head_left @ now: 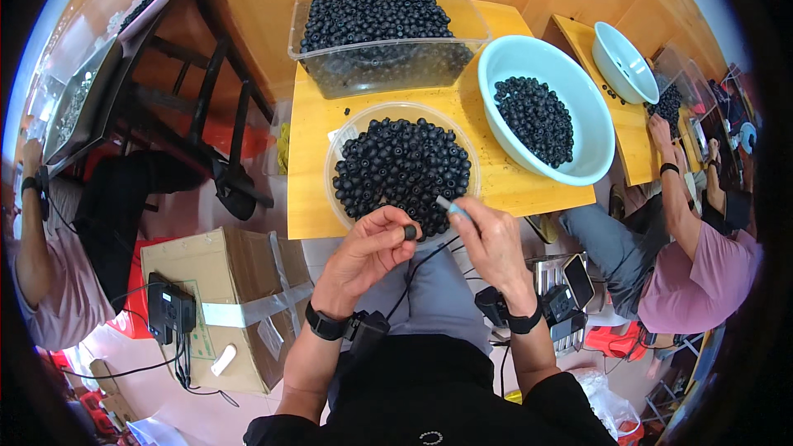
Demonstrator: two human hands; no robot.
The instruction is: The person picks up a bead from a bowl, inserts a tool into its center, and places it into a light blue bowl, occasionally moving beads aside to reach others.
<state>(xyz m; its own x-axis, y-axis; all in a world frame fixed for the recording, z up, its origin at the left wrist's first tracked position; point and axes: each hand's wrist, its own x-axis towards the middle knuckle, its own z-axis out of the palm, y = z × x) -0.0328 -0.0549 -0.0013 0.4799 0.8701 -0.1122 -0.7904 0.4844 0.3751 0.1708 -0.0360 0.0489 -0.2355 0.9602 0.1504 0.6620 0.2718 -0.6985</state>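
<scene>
My left hand (363, 256) pinches a small round black part (410, 232) between thumb and fingers. In my right hand (496, 248) is a short tool with a grey tip and light-blue handle (456, 209); its exact kind is unclear. Its tip points left, above the heap of small black parts (401, 165). Many of these parts have a hole in the middle. They fill a round clear tub (332, 167) at the near edge of the yellow table (310, 198), and both hands are over its near rim.
Behind the tub stands a clear rectangular bin (363, 74) of black parts. To its right, a light-blue basin (591, 136) holds more. A taped cardboard box (206, 272) sits at my left. One person (702, 272) works at right, another (62, 256) at left.
</scene>
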